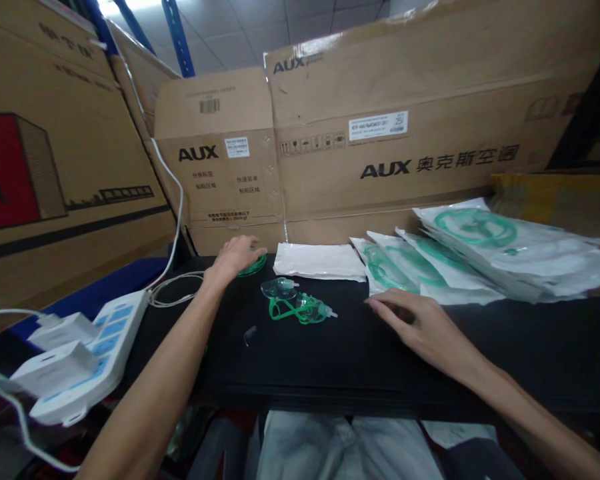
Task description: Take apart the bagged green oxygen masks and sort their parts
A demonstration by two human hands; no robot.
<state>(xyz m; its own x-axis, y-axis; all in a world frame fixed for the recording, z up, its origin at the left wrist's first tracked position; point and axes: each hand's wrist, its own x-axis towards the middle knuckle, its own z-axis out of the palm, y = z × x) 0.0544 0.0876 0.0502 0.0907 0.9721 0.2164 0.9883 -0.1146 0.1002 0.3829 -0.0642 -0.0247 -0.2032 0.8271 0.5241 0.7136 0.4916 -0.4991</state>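
My left hand reaches to the back of the black table, its fingers over a coil of green tubing and partly hiding it. The grip seems to be on the coil. My right hand hovers low over the table at the right, thumb stretched out, fingers loosely curled, nothing visible in it. Between my hands lies a clear oxygen mask with a green elastic strap. Another clear mask-like piece touches it from behind. A small clear plastic piece lies nearer to me.
A white packet lies at the back. Several clear-and-white bags of green tubing are piled at the right. A power strip with plugged-in adapters and a white cable occupy the left. Cardboard panels wall the table.
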